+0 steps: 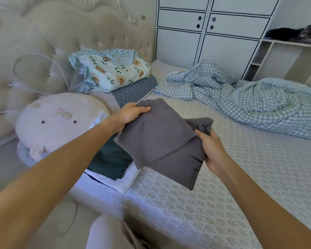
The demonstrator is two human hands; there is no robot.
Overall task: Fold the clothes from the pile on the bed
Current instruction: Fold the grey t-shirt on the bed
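Observation:
A folded grey garment [162,141] with black markings hangs in the air above the bed [223,177]. My left hand [131,115] grips its far left corner, thumb on top. My right hand [212,148] holds its right edge, fingers curled under the fabric. Below the garment's left side lie a folded dark teal garment [109,164] and a white one [122,182], stacked at the bed's left edge.
A pig-faced plush pillow [57,123] rests against the tufted headboard [43,42]. A floral pillow [113,71] sits on a dotted blue one [133,90]. A crumpled checked blanket [241,94] fills the far right. White wardrobe [214,33] stands behind.

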